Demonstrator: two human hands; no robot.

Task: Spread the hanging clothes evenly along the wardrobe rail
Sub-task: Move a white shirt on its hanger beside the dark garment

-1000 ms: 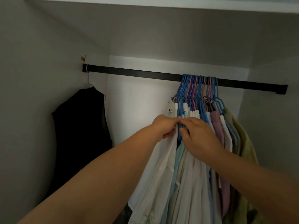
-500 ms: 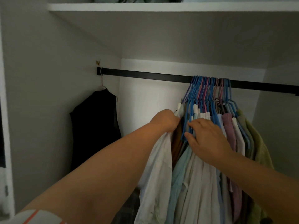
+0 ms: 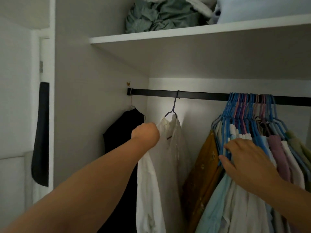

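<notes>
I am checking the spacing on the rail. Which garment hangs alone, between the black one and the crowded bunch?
The white shirt, on a dark hanger, with bare rail either side. The left hand grips its shoulder; the others crowd together at the right.

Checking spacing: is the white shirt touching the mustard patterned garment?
Apart. Head view shows bare back wall between the white shirt and the mustard patterned garment.

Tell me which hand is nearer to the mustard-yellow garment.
Right. The right hand rests on the bunched blue hangers just right of the mustard-yellow garment. The left hand grips the white shirt, which hangs apart to the left across a gap.
</notes>
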